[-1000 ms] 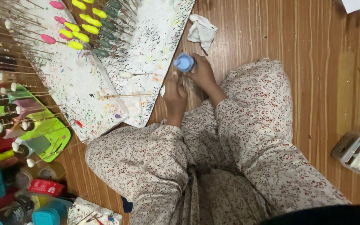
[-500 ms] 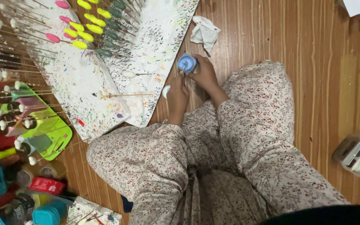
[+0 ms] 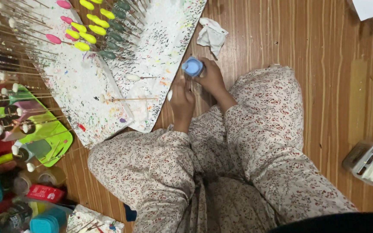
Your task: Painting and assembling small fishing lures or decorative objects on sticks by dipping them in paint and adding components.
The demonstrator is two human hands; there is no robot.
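Holding the blue paint pot (image 3: pixel 192 67) steady in the curled right hand (image 3: pixel 212 77) over the wood floor (image 3: pixel 324 64) probably helps while the pinched left hand (image 3: pixel 182 101) dips its white-tipped stick (image 3: pixel 170 95) slowly.

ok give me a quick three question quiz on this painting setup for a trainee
1. Multiple choice: what does the right hand hold? A) a small blue paint bottle B) a red tube C) scissors
2. True or false: the crumpled white cloth lies on the wooden floor.
3. What does the left hand hold?

Key
1. A: the blue paint bottle
2. True
3. A thin stick with a white tip
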